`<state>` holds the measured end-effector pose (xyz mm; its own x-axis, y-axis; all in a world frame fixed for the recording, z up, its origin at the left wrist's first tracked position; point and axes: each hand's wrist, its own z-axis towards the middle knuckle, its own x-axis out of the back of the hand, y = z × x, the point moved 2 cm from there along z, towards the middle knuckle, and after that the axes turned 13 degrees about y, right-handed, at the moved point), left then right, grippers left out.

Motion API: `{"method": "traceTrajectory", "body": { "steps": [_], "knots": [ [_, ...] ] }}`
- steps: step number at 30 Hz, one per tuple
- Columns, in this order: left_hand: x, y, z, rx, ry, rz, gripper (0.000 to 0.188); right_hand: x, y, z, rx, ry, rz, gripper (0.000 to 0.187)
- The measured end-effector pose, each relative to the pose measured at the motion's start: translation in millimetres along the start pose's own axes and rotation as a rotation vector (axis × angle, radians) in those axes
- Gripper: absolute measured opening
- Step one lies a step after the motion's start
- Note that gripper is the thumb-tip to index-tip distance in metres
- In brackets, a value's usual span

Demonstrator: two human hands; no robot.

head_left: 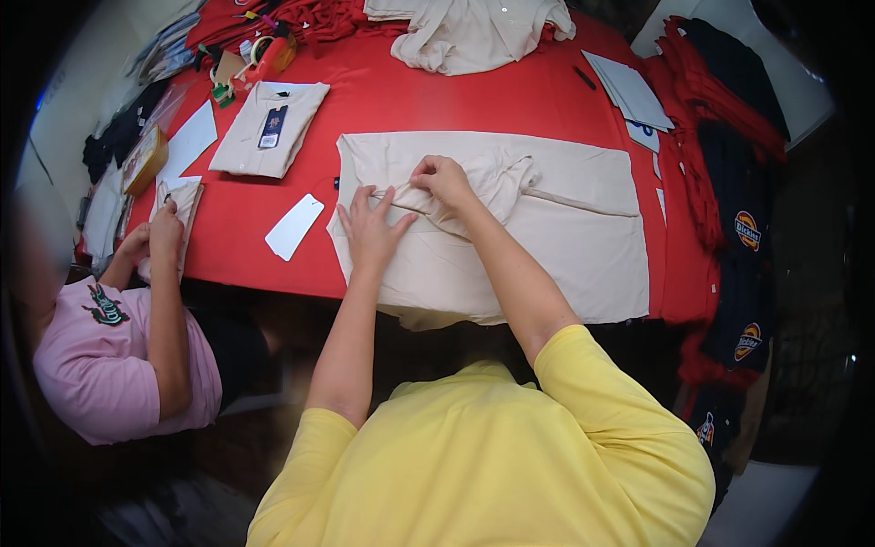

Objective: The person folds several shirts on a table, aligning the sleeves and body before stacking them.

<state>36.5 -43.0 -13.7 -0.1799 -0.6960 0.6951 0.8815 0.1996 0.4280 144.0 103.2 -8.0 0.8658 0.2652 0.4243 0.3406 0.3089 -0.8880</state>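
A beige shirt (574,237) lies spread over the red-covered table in front of me, its upper part bunched into folds. My left hand (369,235) rests on the cloth near its left edge, fingers spread. Just right of it, my right hand (444,182) pinches a fold of the shirt between thumb and fingers. A narrow seam or placket runs from the bunched part toward the right edge. Beside the shirt's left edge lies a white card (294,226) shaped like a hang tag.
At the left a person in a pink shirt (118,360) handles a folded beige garment. A folded beige shirt (269,150) with a dark tag, a tape dispenser (272,59) and a crumpled beige garment (474,36) lie farther back. White sheets (629,91) and dark garments (738,228) line the right.
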Motion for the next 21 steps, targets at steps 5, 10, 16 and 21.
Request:
{"method": "traceTrajectory", "body": {
  "steps": [5, 10, 16, 21],
  "knots": [
    [-0.9, 1.5, 1.8, -0.001, 0.000, 0.008, 0.058, 2.8, 2.3, 4.6, -0.156, -0.016, 0.308, 0.009],
    [-6.3, 4.6, 0.5, -0.015, 0.021, -0.009, 0.058, 32.2, -3.0, -4.3, -0.269, 0.001, 0.613, 0.008],
    [-2.6, 1.1, -0.6, -0.007, 0.027, 0.023, 0.058, 102.7, -23.1, -108.2, -0.148, -0.367, 0.421, 0.008],
    [-2.7, -2.2, -1.7, 0.000, 0.035, 0.034, 0.060, 129.0, -9.7, -246.2, -0.413, -1.039, -0.416, 0.039]
  ]
}}
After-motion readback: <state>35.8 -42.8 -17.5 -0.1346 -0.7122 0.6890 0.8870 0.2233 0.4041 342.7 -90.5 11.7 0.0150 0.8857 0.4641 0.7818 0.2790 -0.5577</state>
